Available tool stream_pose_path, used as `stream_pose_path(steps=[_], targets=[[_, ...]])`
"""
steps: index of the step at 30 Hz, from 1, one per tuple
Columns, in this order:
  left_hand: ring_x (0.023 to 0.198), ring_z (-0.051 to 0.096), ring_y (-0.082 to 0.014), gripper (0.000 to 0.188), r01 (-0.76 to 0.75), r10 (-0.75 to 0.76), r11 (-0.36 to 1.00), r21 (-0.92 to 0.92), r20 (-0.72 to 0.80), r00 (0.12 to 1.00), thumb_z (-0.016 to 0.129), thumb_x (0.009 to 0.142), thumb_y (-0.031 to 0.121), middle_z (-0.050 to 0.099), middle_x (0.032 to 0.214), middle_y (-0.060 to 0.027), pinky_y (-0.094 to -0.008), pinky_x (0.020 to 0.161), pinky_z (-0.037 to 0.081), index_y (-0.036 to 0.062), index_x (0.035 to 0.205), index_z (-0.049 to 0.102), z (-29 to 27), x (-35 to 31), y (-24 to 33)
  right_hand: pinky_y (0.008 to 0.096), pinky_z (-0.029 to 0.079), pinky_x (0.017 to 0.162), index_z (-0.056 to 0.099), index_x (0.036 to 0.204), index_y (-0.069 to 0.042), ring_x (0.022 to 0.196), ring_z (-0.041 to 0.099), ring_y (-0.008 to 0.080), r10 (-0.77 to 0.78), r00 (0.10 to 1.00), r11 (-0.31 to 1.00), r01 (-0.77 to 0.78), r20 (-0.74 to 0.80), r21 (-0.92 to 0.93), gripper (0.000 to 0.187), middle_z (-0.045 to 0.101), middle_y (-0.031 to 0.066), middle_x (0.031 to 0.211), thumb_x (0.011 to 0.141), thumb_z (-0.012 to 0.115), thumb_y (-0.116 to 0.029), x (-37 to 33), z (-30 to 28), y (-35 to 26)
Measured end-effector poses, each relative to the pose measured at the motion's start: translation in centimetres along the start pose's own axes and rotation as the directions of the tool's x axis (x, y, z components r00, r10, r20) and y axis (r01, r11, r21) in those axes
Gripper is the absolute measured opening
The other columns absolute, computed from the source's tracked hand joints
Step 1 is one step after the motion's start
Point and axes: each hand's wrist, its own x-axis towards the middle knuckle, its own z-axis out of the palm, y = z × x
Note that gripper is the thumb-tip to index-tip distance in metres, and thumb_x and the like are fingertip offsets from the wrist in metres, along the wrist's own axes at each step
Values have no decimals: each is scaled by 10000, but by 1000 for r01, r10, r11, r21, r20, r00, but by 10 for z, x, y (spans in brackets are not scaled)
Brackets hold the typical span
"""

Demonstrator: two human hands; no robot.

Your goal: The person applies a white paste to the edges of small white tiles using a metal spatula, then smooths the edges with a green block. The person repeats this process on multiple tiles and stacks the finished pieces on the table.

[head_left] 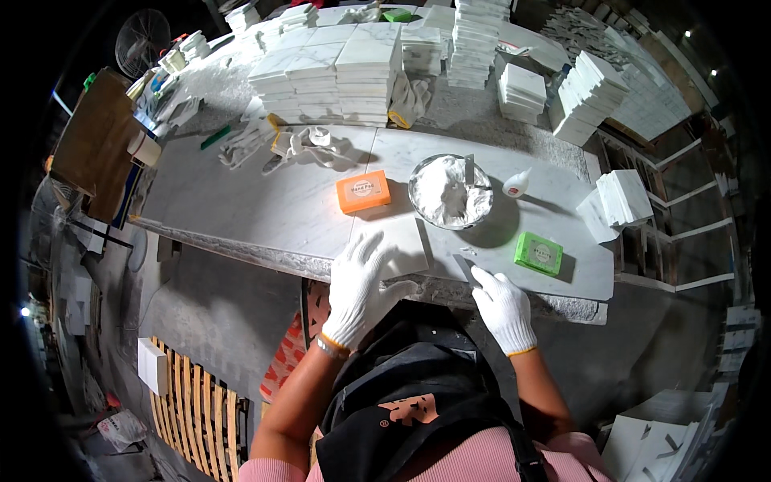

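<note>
At the near edge of the bench point(265, 205), the left hand point(354, 291), fingers apart, is by a white tile point(409, 245), contact unclear; the right hand point(504, 310) grips a scraper point(465, 268).
Nudged outward, the smooth, straight-edged tile could tip off; the thin grey blade might scratch it. Beyond, lumpy white paste point(440, 193) fills a round bowl point(480, 218).

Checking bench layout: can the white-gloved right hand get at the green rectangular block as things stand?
Probably yes: the right hand is close by, and nothing stands between it and the green block. But it appears to hold a flat grey blade, which could hinder grasping.
</note>
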Motion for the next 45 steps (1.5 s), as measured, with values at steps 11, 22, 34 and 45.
stream_pose_path(steps=[11,22,34,45], targets=[[1326,443,-402,890,-106,89,989,100,165,982,891,594,382,484,1419,-187,-514,1061,389,80,1352,536,18,32,-41,409,545,685,708,1159,-120,755,680,301,21,996,988,-33,84,148,330,693,129,886,848,688,-226,26,9,-21],[1349,431,-398,935,12,-25,996,85,155,988,886,571,438,475,1449,-166,-515,1067,378,116,1379,541,17,22,-34,413,537,664,694,1154,-69,730,667,333,-59,994,995,50,95,89,344,670,157,853,839,715,-205,35,14,-51],[1384,389,-407,956,3,-14,996,87,136,991,883,593,470,435,1488,-166,-530,1072,363,134,1412,521,30,15,-47,417,537,686,691,1168,-71,776,664,350,-124,983,992,121,138,23,319,659,159,867,876,686,-201,35,8,-60],[1362,403,-422,924,8,-16,999,54,156,988,892,574,420,448,1468,-166,-541,1056,374,140,1383,546,21,20,-40,416,523,653,701,1140,-54,735,652,342,-166,977,986,161,133,43,296,645,164,822,878,667,-189,38,12,-55]])
